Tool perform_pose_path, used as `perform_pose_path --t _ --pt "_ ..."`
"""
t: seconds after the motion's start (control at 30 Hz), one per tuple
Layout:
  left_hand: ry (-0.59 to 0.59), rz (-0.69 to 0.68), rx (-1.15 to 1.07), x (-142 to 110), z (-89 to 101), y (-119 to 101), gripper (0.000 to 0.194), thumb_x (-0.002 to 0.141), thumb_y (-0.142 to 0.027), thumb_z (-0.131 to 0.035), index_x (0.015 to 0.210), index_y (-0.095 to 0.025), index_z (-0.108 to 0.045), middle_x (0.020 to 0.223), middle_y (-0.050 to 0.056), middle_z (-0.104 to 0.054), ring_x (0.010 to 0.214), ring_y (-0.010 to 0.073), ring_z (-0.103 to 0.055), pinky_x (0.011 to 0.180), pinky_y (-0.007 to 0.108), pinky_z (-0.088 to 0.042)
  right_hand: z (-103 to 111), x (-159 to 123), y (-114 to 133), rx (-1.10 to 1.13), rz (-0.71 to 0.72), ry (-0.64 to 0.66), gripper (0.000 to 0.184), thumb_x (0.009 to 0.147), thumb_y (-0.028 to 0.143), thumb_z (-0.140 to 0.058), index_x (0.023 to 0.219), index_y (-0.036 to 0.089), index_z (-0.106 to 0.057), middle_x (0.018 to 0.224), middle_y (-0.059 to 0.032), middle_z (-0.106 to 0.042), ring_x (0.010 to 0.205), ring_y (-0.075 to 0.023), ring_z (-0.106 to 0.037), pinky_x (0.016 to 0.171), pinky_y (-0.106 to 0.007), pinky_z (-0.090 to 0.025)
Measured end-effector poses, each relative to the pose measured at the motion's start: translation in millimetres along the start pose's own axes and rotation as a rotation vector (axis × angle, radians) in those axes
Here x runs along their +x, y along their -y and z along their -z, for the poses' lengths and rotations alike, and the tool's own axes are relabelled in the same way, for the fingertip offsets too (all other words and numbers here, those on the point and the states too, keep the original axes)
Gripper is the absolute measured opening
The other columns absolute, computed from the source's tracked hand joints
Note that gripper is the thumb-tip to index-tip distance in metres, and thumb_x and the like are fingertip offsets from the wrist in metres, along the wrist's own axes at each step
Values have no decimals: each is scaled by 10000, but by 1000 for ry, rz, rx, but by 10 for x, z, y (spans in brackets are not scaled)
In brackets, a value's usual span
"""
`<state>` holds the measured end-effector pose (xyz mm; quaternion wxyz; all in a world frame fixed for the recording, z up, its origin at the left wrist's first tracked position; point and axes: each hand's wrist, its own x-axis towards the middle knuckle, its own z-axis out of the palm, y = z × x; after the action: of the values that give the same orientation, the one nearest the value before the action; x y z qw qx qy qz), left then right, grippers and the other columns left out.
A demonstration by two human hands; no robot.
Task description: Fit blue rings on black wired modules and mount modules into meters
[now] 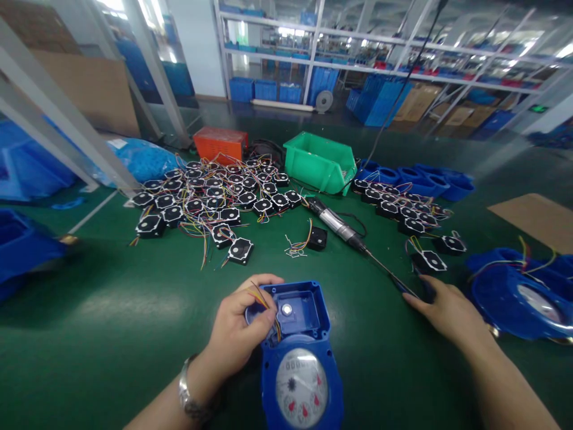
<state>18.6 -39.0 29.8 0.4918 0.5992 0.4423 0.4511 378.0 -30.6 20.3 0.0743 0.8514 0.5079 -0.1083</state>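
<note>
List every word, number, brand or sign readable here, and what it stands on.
Nothing reads clearly enough to quote.
Front meter dial: a row of digits, perhaps zeros, too blurred.
Right meter dial: too blurred.
Green sign at the back: too small.
White patch on the blue bag: nothing legible.

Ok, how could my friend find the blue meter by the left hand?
On the big green table, look low in the picture's middle. There is a blue meter, its round white dial below an open box. Unlike the other meter at the far right, this one has the left hand pinching wires at its box.
</note>
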Motion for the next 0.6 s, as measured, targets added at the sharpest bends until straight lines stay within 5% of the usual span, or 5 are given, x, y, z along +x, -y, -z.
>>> perform_pose_path --t 0.3,0.43,0.53,0.6 --pt "6 12 -13 -6 3 6 86 678 -170 -492 602 -150 -527 966 108 -570 905 206 -518 765 315 -398 -251 -314 -461 10 204 132 344 659 459 -453 782 174 -602 864 -90 -511 738 -195 -522 671 -364 -464" --pt "6 22 -23 -10 -6 8 88 682 -175 -482 604 -152 -514 986 104 -560 879 198 -523 761 317 -394 -392 -577 -493 9 249 62 551 596 539 -514 998 166 -556 1014 -111 -499 872 -244 -518 717 -380 -472" --pt "-7 8 -29 -19 -11 16 92 684 -174 -468 597 -156 -496 969 103 -556 901 204 -510 774 326 -383 -436 -654 -311 -37 264 -73 803 571 605 -522 1205 127 -408 1212 -154 -361 1050 -308 -424 813 -430 -432" --pt "-17 -15 -34 -23 -11 22 89 684 -172 -463 601 -157 -492 957 103 -547 919 208 -498 775 327 -378 -414 -659 -155 -68 276 -114 795 604 599 -499 1221 109 -390 1234 -167 -331 1074 -319 -402 831 -439 -418"
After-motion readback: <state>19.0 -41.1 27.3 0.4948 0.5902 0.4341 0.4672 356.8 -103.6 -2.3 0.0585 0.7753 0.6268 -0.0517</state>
